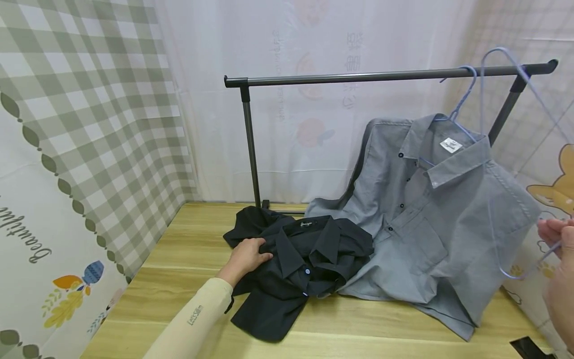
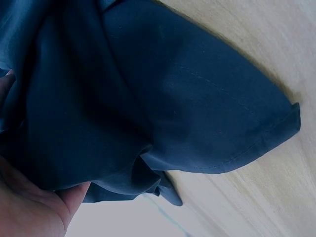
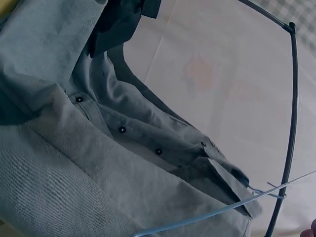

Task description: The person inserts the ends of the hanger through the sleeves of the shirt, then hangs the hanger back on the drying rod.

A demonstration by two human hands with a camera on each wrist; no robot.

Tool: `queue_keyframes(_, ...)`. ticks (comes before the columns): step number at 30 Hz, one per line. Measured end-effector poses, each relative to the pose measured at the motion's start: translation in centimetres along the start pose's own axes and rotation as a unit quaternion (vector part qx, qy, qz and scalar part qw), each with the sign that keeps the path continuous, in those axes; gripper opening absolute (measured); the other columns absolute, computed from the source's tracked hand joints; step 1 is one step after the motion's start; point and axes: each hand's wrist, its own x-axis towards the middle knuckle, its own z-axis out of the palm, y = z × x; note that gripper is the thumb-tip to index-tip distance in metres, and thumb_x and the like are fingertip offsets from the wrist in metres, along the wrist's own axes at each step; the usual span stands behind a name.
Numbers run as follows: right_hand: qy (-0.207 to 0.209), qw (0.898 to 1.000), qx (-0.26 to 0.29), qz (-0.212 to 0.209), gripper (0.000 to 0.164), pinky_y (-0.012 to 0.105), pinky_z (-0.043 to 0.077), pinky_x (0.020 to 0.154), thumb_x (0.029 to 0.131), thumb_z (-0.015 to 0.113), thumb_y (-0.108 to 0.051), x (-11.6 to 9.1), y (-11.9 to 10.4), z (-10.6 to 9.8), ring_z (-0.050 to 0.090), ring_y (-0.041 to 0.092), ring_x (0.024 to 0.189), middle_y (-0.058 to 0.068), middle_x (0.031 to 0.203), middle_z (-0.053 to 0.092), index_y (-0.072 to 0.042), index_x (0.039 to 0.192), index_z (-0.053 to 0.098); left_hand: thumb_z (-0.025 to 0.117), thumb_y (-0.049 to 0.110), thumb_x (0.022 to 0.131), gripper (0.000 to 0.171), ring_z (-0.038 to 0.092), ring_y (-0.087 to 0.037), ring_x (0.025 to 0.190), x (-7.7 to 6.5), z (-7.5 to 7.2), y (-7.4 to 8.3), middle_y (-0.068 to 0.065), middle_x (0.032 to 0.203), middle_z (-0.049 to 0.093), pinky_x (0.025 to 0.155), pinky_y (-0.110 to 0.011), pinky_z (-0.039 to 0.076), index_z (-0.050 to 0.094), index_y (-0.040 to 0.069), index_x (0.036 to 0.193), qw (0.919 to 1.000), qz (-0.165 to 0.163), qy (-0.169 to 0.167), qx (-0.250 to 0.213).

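Note:
A black collared shirt (image 1: 291,254) lies bunched on the table. My left hand (image 1: 245,259) grips its left side, and in the left wrist view cloth runs between the thumb (image 2: 75,197) and the fingers. At the far right my right hand (image 1: 560,264), partly cut off by the frame, holds a light blue wire hanger (image 1: 492,229). No garment is on this hanger, which overlaps the grey shirt (image 1: 457,214) in the head view. The right wrist view shows the hanger's wire (image 3: 212,213) crossing in front of the grey shirt.
A dark metal rack (image 1: 341,78) stands at the back of the wooden table (image 1: 179,279). The grey shirt hangs from its right end on another blue hanger (image 1: 464,94), lower cloth on the table. A small black object (image 1: 529,347) lies front right. Patterned curtains (image 1: 89,89) enclose the table.

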Motion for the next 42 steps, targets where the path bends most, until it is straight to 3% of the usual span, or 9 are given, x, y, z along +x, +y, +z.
queue_keyframes(1, 0.018, 0.997, -0.065, -0.035, 0.021, 0.016, 0.044, 0.096, 0.105, 0.045, -0.003, -1.6, -2.1, 2.7, 0.066, 0.008, 0.097, -0.001, 0.102, 0.068, 0.001, 0.113, 0.063, 0.076, 0.029, 0.089, 0.049, 0.061, -0.038, 0.113, 0.0, 0.0, 0.0, -0.020, 0.124, 0.064, 0.094, -0.051, 0.048, 0.065, 0.002, 0.127, 1.0000, 0.001, 0.000, -0.001)
queue_keyframes(2, 0.009, 0.996, -0.089, -0.025, 0.020, 0.015, 0.044, 0.094, 0.104, 0.047, -0.004, -2.0, -2.5, 3.2, 0.066, 0.006, 0.097, -0.003, 0.103, 0.068, -0.002, 0.115, 0.063, 0.076, 0.029, 0.089, 0.048, 0.061, -0.038, 0.113, 0.0, 0.0, 0.0, -0.020, 0.124, 0.064, 0.093, -0.051, 0.048, 0.065, 0.002, 0.127, 1.0000, 0.001, 0.000, -0.001)
queue_keyframes(5, 0.008, 1.000, -0.006, 0.003, 0.014, 0.014, 0.048, 0.087, 0.100, 0.055, 0.000, -2.7, -3.0, 4.6, 0.070, 0.010, 0.091, 0.005, 0.097, 0.072, 0.006, 0.108, 0.064, 0.076, 0.029, 0.088, 0.048, 0.061, -0.038, 0.113, 0.0, 0.0, 0.1, -0.020, 0.124, 0.065, 0.093, -0.052, 0.049, 0.065, 0.002, 0.127, 1.0000, 0.003, 0.001, 0.000)
queue_keyframes(8, -0.006, 1.000, -0.011, 0.015, 0.017, 0.015, 0.050, 0.084, 0.097, 0.058, 0.003, -2.8, -2.6, 5.3, 0.071, 0.010, 0.086, 0.006, 0.094, 0.074, 0.015, 0.106, 0.064, 0.076, 0.030, 0.089, 0.049, 0.061, -0.038, 0.113, 0.0, -0.1, 0.1, -0.020, 0.124, 0.064, 0.093, -0.052, 0.048, 0.065, 0.002, 0.127, 1.0000, 0.000, -0.001, 0.002)
queue_keyframes(11, -0.022, 0.993, -0.119, 0.012, 0.022, 0.014, 0.050, 0.082, 0.097, 0.060, -0.001, -3.0, -2.1, 5.9, 0.071, 0.006, 0.085, 0.000, 0.093, 0.075, 0.017, 0.107, 0.065, 0.076, 0.030, 0.089, 0.049, 0.061, -0.038, 0.114, 0.0, 0.0, 0.1, -0.020, 0.124, 0.064, 0.093, -0.052, 0.048, 0.065, 0.002, 0.128, 1.0000, -0.003, -0.003, 0.004)
queue_keyframes(15, -0.052, 0.979, -0.196, 0.014, 0.024, 0.014, 0.050, 0.081, 0.097, 0.060, -0.003, -3.5, -1.7, 6.9, 0.071, 0.004, 0.087, -0.004, 0.095, 0.074, 0.016, 0.110, 0.066, 0.076, 0.031, 0.089, 0.049, 0.061, -0.038, 0.113, 0.1, 0.0, 0.1, -0.020, 0.124, 0.064, 0.093, -0.052, 0.049, 0.065, 0.003, 0.128, 1.0000, -0.005, -0.005, 0.005)
queue_keyframes(24, -0.105, 0.982, -0.156, -0.008, 0.018, 0.014, 0.051, 0.078, 0.095, 0.061, 0.005, -4.3, -0.3, 8.8, 0.071, 0.003, 0.085, -0.006, 0.092, 0.075, 0.018, 0.106, 0.066, 0.075, 0.031, 0.089, 0.050, 0.060, -0.038, 0.114, 0.1, 0.0, 0.0, -0.020, 0.126, 0.064, 0.093, -0.052, 0.048, 0.064, 0.003, 0.129, 0.9999, -0.010, -0.006, -0.003)
queue_keyframes(35, -0.168, 0.959, -0.230, -0.002, 0.016, 0.009, 0.048, 0.075, 0.096, 0.065, -0.003, -5.2, 1.3, 10.4, 0.067, -0.006, 0.084, -0.019, 0.090, 0.071, 0.008, 0.106, 0.070, 0.072, 0.033, 0.092, 0.049, 0.060, -0.037, 0.115, 0.2, -0.1, -0.1, -0.019, 0.127, 0.063, 0.094, -0.051, 0.048, 0.064, 0.003, 0.130, 0.9998, -0.015, -0.008, -0.006)
queue_keyframes(42, -0.206, 0.946, -0.246, -0.055, 0.013, 0.006, 0.046, 0.073, 0.094, 0.066, 0.000, -5.5, 2.7, 11.3, 0.065, -0.012, 0.084, -0.024, 0.089, 0.067, 0.007, 0.103, 0.073, 0.069, 0.036, 0.094, 0.043, 0.063, -0.035, 0.109, 0.3, -0.3, 0.1, -0.018, 0.123, 0.065, 0.090, -0.049, 0.050, 0.066, 0.005, 0.125, 0.9998, -0.013, -0.002, -0.015)
